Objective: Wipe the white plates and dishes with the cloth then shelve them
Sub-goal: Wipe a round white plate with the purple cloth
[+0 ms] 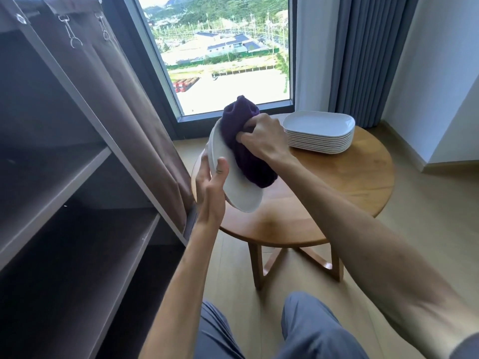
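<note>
Wiping first plate [233,177]; shelves [77,177] bare.
Left hand [210,182] grips plate, right hand [261,136] clutches cloth [243,151]; stack [320,133] waits.

1 plate [237,189] in the air at 9 o'clock of the table [350,182]. 1 stack of plates [319,132] at 1 o'clock on it, about 10 rims, exact number unclear. 1 purple cloth [242,149]. 2 hands: left hand [211,185], right hand [263,136].

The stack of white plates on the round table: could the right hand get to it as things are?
Probably yes. The stack of white plates sits just beside the right hand with nothing between, but that hand is gripping the purple cloth against the plate held by the left hand.
</note>
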Demonstrator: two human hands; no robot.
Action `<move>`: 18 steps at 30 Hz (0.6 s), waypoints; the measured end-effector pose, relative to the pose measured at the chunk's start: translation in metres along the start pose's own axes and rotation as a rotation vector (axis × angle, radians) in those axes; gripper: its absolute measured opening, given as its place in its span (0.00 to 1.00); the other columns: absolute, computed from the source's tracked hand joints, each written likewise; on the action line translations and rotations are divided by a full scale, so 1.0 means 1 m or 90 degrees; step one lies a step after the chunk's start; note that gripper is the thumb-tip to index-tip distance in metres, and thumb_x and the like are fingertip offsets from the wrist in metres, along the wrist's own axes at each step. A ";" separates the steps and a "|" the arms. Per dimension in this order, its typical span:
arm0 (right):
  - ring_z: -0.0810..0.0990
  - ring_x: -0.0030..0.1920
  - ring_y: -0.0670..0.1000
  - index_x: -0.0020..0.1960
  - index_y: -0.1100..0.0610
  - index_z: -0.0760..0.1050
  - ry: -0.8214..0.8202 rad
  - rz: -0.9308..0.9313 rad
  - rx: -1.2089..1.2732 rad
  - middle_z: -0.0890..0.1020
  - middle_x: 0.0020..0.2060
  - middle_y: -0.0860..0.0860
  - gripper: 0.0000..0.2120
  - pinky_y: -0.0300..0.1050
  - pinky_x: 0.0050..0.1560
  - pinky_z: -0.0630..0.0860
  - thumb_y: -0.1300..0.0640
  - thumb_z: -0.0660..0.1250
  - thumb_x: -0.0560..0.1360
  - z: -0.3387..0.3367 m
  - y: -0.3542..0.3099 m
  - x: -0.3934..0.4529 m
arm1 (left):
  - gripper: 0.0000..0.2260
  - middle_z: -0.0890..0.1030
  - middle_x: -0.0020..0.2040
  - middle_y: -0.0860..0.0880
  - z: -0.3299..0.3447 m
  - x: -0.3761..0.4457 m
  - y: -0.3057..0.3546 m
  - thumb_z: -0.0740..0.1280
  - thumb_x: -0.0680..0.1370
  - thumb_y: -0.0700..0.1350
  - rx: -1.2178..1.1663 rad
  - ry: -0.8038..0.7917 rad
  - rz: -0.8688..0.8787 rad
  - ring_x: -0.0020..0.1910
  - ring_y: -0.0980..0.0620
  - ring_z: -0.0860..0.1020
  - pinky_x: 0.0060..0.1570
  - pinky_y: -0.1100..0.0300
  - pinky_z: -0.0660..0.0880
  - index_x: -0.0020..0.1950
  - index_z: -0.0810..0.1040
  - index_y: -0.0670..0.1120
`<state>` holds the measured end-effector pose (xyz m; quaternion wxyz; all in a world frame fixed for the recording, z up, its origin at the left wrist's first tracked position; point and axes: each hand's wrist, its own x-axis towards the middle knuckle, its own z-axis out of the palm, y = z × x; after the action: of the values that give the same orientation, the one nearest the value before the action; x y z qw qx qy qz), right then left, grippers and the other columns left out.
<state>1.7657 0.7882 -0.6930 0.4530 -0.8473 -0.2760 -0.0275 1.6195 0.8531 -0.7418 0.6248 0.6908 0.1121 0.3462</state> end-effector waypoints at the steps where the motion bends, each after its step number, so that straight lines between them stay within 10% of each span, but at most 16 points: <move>1: 0.79 0.41 0.54 0.32 0.51 0.79 -0.003 -0.009 0.059 0.80 0.31 0.47 0.07 0.46 0.39 0.72 0.52 0.71 0.68 0.000 -0.006 -0.002 | 0.24 0.80 0.63 0.42 0.000 0.002 0.002 0.61 0.81 0.57 0.012 -0.001 0.000 0.62 0.42 0.80 0.59 0.43 0.81 0.75 0.71 0.48; 5: 0.83 0.45 0.57 0.40 0.57 0.84 -0.052 -0.042 0.281 0.85 0.39 0.55 0.03 0.55 0.50 0.80 0.58 0.73 0.70 0.003 -0.018 -0.008 | 0.27 0.80 0.64 0.50 -0.002 0.015 0.008 0.58 0.81 0.61 0.073 0.015 0.020 0.63 0.51 0.79 0.63 0.46 0.79 0.78 0.68 0.52; 9: 0.84 0.49 0.55 0.50 0.59 0.85 -0.178 -0.076 0.390 0.86 0.46 0.57 0.06 0.44 0.48 0.81 0.62 0.71 0.74 0.005 -0.027 -0.021 | 0.29 0.78 0.67 0.53 0.000 0.025 0.008 0.56 0.82 0.62 0.073 0.065 0.037 0.63 0.62 0.78 0.63 0.60 0.78 0.80 0.66 0.50; 18: 0.84 0.42 0.46 0.38 0.47 0.84 -0.460 -0.059 0.219 0.84 0.39 0.46 0.03 0.39 0.40 0.79 0.52 0.75 0.71 -0.010 -0.026 -0.026 | 0.26 0.82 0.62 0.40 -0.008 0.018 -0.001 0.53 0.85 0.58 -0.047 0.115 0.043 0.62 0.43 0.81 0.66 0.41 0.76 0.67 0.79 0.41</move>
<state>1.7333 0.7801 -0.6754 0.4600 -0.7009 -0.4564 0.2982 1.6278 0.8698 -0.7364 0.6251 0.6369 0.1318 0.4316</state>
